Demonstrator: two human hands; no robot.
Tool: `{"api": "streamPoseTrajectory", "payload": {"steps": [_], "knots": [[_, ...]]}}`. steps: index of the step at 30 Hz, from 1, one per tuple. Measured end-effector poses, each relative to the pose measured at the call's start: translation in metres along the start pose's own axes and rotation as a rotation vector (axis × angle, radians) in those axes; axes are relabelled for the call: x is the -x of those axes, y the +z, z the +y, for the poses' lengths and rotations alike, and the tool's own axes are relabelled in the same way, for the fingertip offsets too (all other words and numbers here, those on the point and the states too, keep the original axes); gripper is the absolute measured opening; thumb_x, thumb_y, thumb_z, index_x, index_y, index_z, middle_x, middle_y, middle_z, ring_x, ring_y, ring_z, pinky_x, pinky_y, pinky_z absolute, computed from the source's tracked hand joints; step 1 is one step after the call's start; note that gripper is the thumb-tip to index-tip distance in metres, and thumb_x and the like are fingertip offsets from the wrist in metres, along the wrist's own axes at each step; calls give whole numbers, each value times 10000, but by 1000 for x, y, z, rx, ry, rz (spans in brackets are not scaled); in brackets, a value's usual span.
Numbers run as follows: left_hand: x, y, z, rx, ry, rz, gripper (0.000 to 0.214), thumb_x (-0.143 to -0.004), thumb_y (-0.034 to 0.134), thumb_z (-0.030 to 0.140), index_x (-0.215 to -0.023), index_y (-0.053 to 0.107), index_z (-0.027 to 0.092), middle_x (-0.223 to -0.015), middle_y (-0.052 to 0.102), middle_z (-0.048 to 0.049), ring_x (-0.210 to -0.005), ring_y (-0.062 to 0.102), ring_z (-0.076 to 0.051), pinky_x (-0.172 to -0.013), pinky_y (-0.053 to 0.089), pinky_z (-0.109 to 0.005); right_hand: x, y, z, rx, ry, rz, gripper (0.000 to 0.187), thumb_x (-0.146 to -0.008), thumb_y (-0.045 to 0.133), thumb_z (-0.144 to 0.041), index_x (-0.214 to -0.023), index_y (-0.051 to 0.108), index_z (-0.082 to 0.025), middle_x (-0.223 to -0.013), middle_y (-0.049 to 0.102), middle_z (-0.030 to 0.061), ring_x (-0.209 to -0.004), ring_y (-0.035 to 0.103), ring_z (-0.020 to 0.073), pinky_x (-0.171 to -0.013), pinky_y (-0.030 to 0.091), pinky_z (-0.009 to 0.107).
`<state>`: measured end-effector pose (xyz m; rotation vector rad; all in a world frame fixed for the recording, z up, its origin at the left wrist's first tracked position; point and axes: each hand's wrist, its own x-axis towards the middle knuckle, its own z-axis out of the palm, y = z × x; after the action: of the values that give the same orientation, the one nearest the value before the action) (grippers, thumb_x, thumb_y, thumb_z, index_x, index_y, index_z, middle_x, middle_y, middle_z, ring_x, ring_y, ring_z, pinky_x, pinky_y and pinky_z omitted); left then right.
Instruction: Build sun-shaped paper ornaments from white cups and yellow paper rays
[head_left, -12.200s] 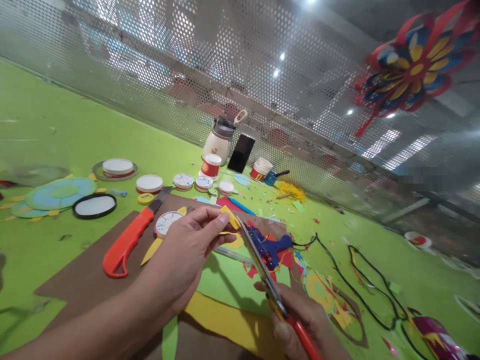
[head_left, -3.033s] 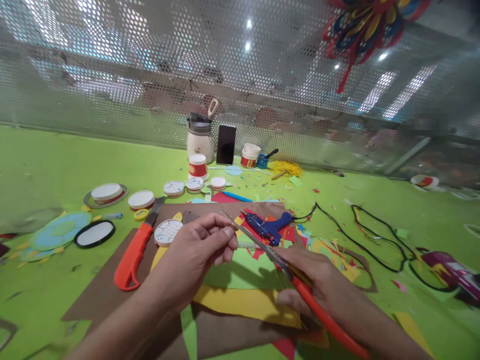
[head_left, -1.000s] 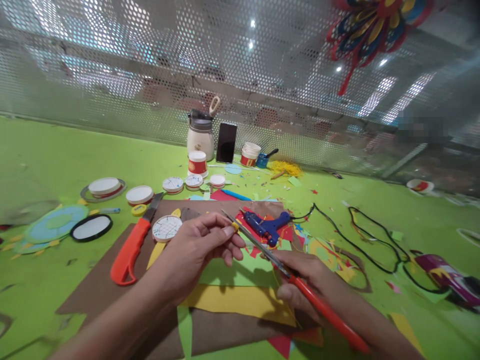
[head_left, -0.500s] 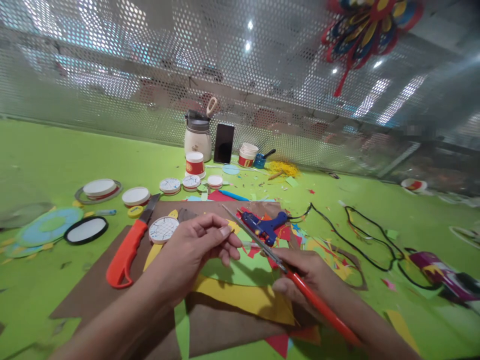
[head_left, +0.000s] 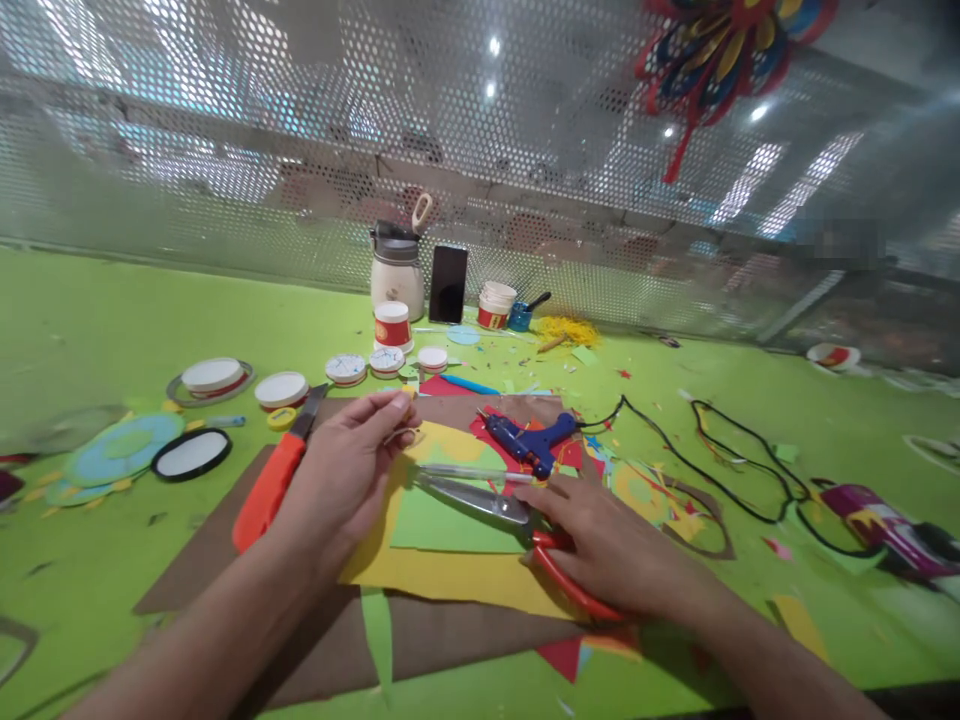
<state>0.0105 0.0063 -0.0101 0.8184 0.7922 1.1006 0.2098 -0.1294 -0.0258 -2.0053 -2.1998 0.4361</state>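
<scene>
My left hand [head_left: 360,450] is raised over the left part of the paper. Its thumb and fingers pinch a small yellow piece [head_left: 409,391], apparently paper. My right hand [head_left: 592,540] is closed round the red handles of a pair of scissors [head_left: 480,502], whose blades lie together, low over a green paper sheet [head_left: 450,530]. Beneath that is a yellow sheet [head_left: 465,580]. A clear thin pen or stick [head_left: 465,473] lies just beyond the blades. Past my right fingers rests a blue glue gun [head_left: 529,440]. An orange-handled knife [head_left: 274,490] lies beside my left forearm.
A brown board [head_left: 427,640] lies under the papers. White lids [head_left: 281,390], a black-rimmed disc [head_left: 191,455] and a blue paper ring [head_left: 124,450] are at the left. At the back stand a jug [head_left: 396,280] and a phone [head_left: 448,285]. A black cord [head_left: 739,470] runs right.
The scissors have swung down from a raised, tilted position to lie low over the green sheet. My left hand has moved left and away from the blades, and the yellow piece now shows in its fingertips.
</scene>
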Motion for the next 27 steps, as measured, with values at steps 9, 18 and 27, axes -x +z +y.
{"api": "streamPoseTrajectory", "payload": {"steps": [9, 18, 27], "knots": [[2, 3, -10, -127, -23, -140, 159, -678, 789, 207, -762, 685, 120, -661, 620, 4, -609, 534, -74, -576, 444, -170, 10, -14, 3, 219, -97, -31, 369, -873, 532, -236, -1239, 572, -269, -929, 606, 66, -880, 563, 231, -725, 416, 304], [16, 13, -24, -156, -106, -259, 157, -666, 780, 134, -739, 642, 114, -677, 724, -38, -637, 664, -112, -590, 509, -178, -2, -20, -6, -156, -132, 313, 268, -902, 528, -240, -1136, 640, -174, -984, 667, 89, -908, 592, 208, -802, 460, 336], [32, 20, -29, -303, -106, -330, 252, -676, 794, 188, -849, 616, 142, -658, 730, 11, -608, 693, -121, -640, 534, -198, -29, -1, -19, -925, 83, 336, 247, -786, 666, -400, -835, 674, -157, -778, 691, 50, -699, 616, 158, -621, 469, 275]]}}
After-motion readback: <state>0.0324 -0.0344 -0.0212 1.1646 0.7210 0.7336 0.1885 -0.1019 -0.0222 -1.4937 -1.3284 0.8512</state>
